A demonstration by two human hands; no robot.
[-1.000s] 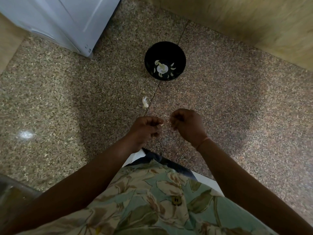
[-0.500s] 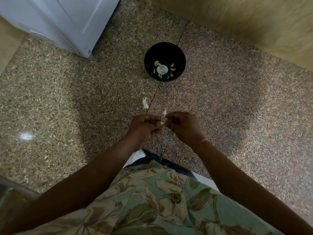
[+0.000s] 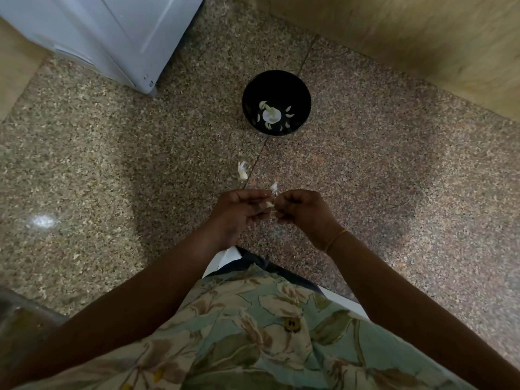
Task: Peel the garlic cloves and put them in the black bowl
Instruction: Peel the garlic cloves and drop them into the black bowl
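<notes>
The black bowl (image 3: 276, 88) stands on the speckled stone counter, far centre, with several pale peeled cloves in its bottom. Nearer to me, my left hand (image 3: 239, 212) and my right hand (image 3: 304, 212) meet, fingers curled, and pinch one small garlic clove (image 3: 269, 204) between them. A strip of white skin (image 3: 274, 188) sticks up from the clove at my right fingertips. A loose piece of garlic skin (image 3: 242, 171) lies on the counter between my hands and the bowl.
A white appliance (image 3: 107, 38) stands at the far left. A tan wall (image 3: 408, 43) runs along the far right. A seam in the counter runs from the bowl toward my hands. My patterned shirt fills the bottom of the view.
My hands have stayed together on the clove. The white skin has been pulled up from it and now stands above my fingertips. The bowl and the loose skin have not moved.
</notes>
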